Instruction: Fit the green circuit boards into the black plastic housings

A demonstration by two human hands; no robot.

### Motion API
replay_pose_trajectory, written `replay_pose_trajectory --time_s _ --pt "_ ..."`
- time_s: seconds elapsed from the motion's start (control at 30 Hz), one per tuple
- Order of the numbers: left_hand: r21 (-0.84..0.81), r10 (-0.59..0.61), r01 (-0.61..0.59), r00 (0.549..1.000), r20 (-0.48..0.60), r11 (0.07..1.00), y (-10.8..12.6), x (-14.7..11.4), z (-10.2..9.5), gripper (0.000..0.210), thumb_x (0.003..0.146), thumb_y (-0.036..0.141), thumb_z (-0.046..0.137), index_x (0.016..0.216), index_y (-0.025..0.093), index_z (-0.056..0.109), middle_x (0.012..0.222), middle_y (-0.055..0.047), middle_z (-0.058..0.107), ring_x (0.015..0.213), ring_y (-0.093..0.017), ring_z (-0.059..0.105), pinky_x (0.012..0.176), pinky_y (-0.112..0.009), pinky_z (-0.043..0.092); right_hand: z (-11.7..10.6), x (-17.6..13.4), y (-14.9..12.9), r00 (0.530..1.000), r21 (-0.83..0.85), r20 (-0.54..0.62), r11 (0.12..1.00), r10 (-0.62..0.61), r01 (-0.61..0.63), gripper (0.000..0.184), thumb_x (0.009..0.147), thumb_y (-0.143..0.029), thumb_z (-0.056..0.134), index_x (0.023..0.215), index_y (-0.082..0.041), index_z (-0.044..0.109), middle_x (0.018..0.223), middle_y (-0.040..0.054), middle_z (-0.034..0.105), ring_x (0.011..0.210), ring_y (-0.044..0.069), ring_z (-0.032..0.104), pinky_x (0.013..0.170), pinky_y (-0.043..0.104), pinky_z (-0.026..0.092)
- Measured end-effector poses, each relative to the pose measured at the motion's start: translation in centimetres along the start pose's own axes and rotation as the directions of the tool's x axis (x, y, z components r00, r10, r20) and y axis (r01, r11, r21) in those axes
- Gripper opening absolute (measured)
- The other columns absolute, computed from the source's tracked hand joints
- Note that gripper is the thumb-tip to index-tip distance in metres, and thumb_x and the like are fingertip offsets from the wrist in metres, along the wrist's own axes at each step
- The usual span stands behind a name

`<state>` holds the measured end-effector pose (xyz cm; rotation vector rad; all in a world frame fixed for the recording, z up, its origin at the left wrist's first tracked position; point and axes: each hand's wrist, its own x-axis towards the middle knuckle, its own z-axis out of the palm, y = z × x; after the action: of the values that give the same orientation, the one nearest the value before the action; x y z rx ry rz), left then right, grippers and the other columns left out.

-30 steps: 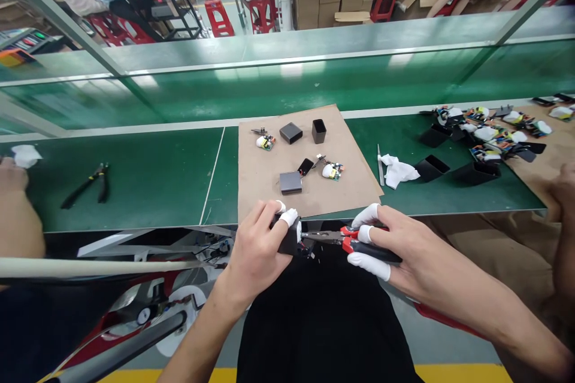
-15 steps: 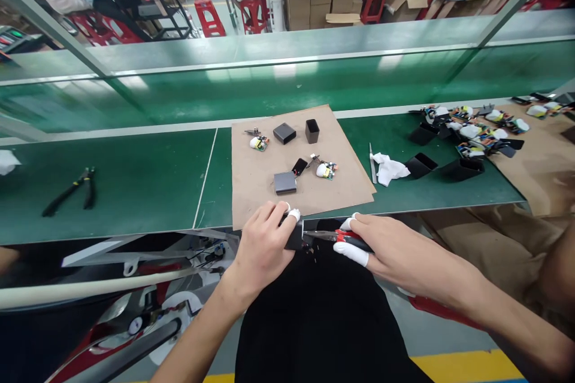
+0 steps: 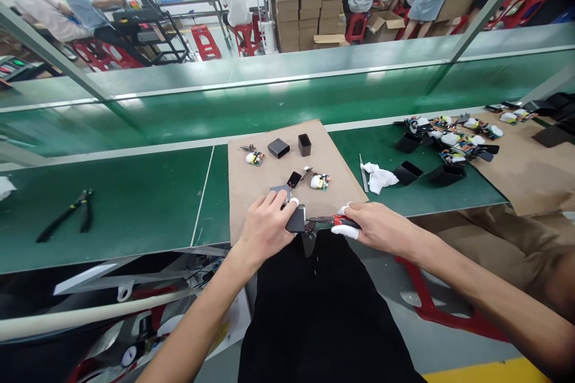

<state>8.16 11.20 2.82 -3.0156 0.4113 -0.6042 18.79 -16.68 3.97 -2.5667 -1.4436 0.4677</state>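
Note:
My left hand (image 3: 269,219) is closed around a dark charger-like housing (image 3: 296,219) at the bench's front edge. My right hand (image 3: 375,225), with white finger cots on its tips, grips red-and-black needle-nose pliers (image 3: 344,221). The pliers' jaws reach the housing's right end, where a dark flap or panel (image 3: 308,243) hangs down; what the jaws bite on is too small to make out. Beyond my left hand, a grey housing (image 3: 282,191) lies partly covered on the cardboard sheet (image 3: 251,191). A circuit board (image 3: 320,181) with a white blob lies near it.
On the sheet also lie another circuit board (image 3: 255,158) and two dark housings (image 3: 279,148). To the right are tweezers (image 3: 363,173), a white cloth (image 3: 380,178), black casings (image 3: 408,173) and piled boards (image 3: 453,137). Cutters (image 3: 67,215) rest left. A person's leg (image 3: 489,245) is at right.
My hands, with the housing and pliers, have risen slightly toward the sheet, now partly covering the grey housing. A dark panel now hangs below the held housing's end. The camera view has shifted.

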Motion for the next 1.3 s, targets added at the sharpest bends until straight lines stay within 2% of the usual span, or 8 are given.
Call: replay_pose_trajectory --time_s 0.13,0.43,0.77,0.9,1.0,1.1,1.17,1.3 --pt "-0.007 -0.014 0.014 1.000 0.021 1.000 -0.1 0.4 -0.4 0.031 0.075 0.012 0.068 0.105 0.021 0.068 0.101 -0.010 0.071 0.091 -0.029 0.068 0.070 -0.040 0.047 -0.7 0.2 0.0 1.000 -0.014 0.029 1.000 0.002 -0.001 0.027 0.115 -0.041 0.052 0.112 -0.019 0.067 0.100 0.0083 0.075 0.086 0.027 0.074 0.071 0.034 0.038" --pt "-0.013 -0.055 0.056 0.995 0.085 0.998 -0.8 0.2 -0.3 0.031 0.078 0.014 0.070 0.108 0.022 0.069 0.107 -0.011 0.071 0.095 -0.030 0.069 0.074 -0.040 0.049 -1.0 1.2 -0.4 1.000 -0.042 0.018 0.999 -0.023 0.024 0.035 0.115 -0.046 0.050 0.108 -0.017 0.068 0.096 0.0098 0.076 0.082 0.027 0.074 0.067 0.035 0.033" --pt "-0.009 -0.063 0.063 0.995 0.076 0.998 -0.8 -0.3 0.2 0.027 0.078 0.016 0.071 0.104 0.022 0.067 0.108 -0.011 0.071 0.095 -0.030 0.068 0.075 -0.040 0.050 -0.4 1.4 -0.1 0.999 -0.073 0.010 0.996 -0.054 0.054 0.025 0.114 -0.038 0.055 0.104 -0.018 0.066 0.093 0.0079 0.074 0.077 0.024 0.072 0.066 0.034 0.032" --pt "0.020 -0.073 0.072 0.997 0.027 0.997 0.1 -1.2 0.4 0.022 0.081 0.012 0.066 0.101 0.020 0.063 0.108 -0.013 0.072 0.095 -0.031 0.067 0.077 -0.042 0.052 -0.1 0.7 -0.9 0.995 -0.107 -0.086 0.994 -0.041 0.032 0.035 0.114 -0.052 0.052 0.106 -0.020 0.063 0.096 0.0069 0.071 0.076 0.024 0.070 0.063 0.034 0.032" --pt "0.034 -0.113 0.116 0.991 -0.070 0.993 1.5 -1.9 -0.6 0.024 0.083 0.008 0.063 0.104 0.019 0.061 0.106 -0.015 0.072 0.091 -0.031 0.064 0.079 -0.042 0.053 -0.3 -0.7 -2.2 0.976 -0.078 -0.213 0.996 -0.052 0.036 0.034 0.111 -0.055 0.056 0.112 -0.021 0.059 0.102 0.0070 0.069 0.081 0.027 0.070 0.064 0.035 0.039" --pt "0.035 -0.137 0.147 0.970 -0.198 0.989 2.6 -2.5 -2.1 0.028 0.085 0.005 0.062 0.109 0.019 0.059 0.102 -0.013 0.072 0.086 -0.029 0.061 0.077 -0.040 0.051 -0.7 -2.4 -3.7 0.932 -0.100 -0.356 0.994 -0.072 0.039 0.021 0.109 -0.042 0.062 0.109 -0.022 0.058 0.103 0.0082 0.067 0.084 0.028 0.067 0.070 0.037 0.045" --pt "0.046 -0.134 0.150 0.959 -0.251 0.988 3.0 -2.8 -3.0 0.028 0.086 0.005 0.062 0.110 0.019 0.058 0.101 -0.013 0.071 0.084 -0.029 0.059 0.075 -0.040 0.049 -0.9 -3.3 -4.5 0.899 -0.218 -0.418 0.975 -0.130 0.040 0.008 0.107 -0.026 0.061 0.101 -0.021 0.059 0.103 0.0107 0.067 0.090 0.029 0.065 0.078 0.040 0.046" --pt "0.080 -0.107 0.130 0.963 -0.246 0.988 3.0 -3.2 -3.6 0.029 0.085 0.003 0.063 0.108 0.020 0.059 0.099 -0.013 0.071 0.084 -0.029 0.058 0.073 -0.040 0.046 -0.8 -3.9 -5.4 0.895 -0.355 -0.391 0.932 -0.216 0.070 0.023 0.091 0.002 0.054 0.092 -0.020 0.060 0.092 0.0086 0.065 0.080 0.026 0.059 0.075 0.039 0.038"
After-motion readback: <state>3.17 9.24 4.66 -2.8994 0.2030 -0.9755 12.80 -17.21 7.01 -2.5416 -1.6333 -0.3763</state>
